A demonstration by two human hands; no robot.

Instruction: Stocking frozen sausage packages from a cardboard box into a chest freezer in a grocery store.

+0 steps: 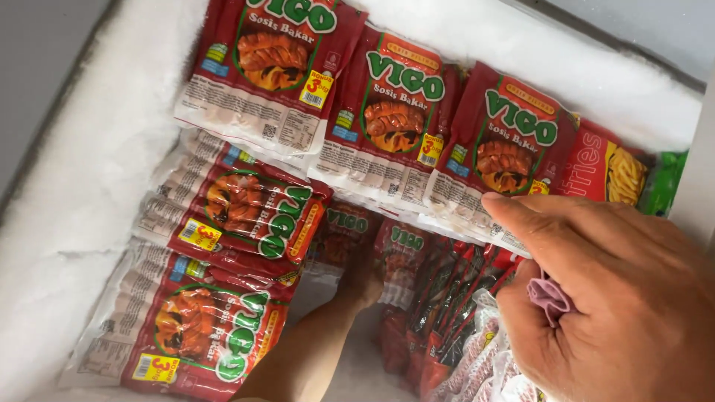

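light: bright, even | glare: sheen on plastic packs (387, 112) | blur: near hand (603, 290) soft
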